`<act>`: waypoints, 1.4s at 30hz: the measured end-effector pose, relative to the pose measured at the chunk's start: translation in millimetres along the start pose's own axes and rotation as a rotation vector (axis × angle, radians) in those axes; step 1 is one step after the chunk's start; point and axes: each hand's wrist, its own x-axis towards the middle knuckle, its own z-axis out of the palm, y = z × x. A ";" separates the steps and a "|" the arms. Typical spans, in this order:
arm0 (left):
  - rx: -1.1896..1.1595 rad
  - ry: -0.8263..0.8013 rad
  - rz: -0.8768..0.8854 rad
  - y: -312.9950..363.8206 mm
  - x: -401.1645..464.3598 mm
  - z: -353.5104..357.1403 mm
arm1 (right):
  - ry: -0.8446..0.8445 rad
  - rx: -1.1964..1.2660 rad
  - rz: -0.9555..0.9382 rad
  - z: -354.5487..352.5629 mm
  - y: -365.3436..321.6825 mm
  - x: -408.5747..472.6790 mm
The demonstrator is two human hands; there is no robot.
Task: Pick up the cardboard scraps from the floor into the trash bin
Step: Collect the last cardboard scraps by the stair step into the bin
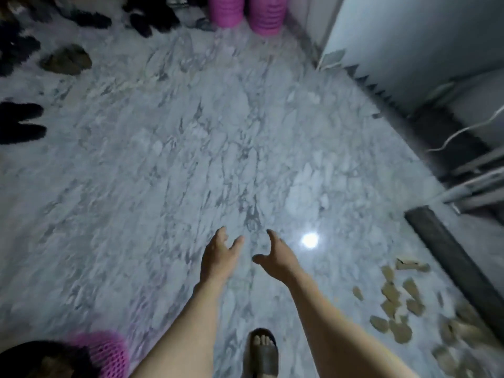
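Note:
Several tan cardboard scraps (401, 304) lie scattered on the marble floor at the lower right, near a dark threshold strip. A pink mesh trash bin (109, 353) with a dark liner stands at the bottom left corner. My left hand (218, 255) and my right hand (275, 255) are stretched out side by side over bare floor in the middle, fingers spread, both empty. The scraps lie to the right of my right hand, apart from it. The bin is well to the left of my left hand.
My sandalled foot (263, 350) stands between my forearms. Dark shoes (21, 124) and slippers line the left edge and far left. Two pink baskets (245, 12) stand at the far wall. A grey wall and door frame (409, 50) with a white cable close off the right.

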 end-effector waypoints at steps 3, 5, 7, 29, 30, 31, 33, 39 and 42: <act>0.042 -0.135 0.165 92.2 -3.8 86.3 | 0.179 0.221 0.142 -89.6 79.9 -12.3; 0.069 -0.228 0.268 138.5 -14.6 140.8 | 0.292 0.413 0.239 -133.7 129.9 -27.9; 0.119 -0.333 0.355 169.5 -27.9 186.8 | 0.389 0.576 0.335 -162.3 171.0 -45.3; 0.842 -0.955 0.698 191.6 -51.9 380.8 | 0.746 1.313 0.836 -95.4 356.4 -100.9; 0.873 -0.985 0.704 189.6 -53.2 392.5 | 0.755 1.345 0.839 -92.9 368.1 -104.2; 0.914 -1.011 0.717 187.7 -52.4 404.3 | 0.761 1.366 0.838 -90.7 379.8 -105.9; 0.999 -1.036 0.753 180.1 -43.0 430.1 | 0.754 1.379 0.844 -82.6 406.9 -100.9; 1.290 -1.093 0.996 119.2 26.7 551.1 | 0.675 1.255 0.876 -34.8 511.3 -16.4; 1.373 -1.107 1.078 74.5 69.5 623.6 | 0.657 1.166 0.909 -3.6 569.9 41.7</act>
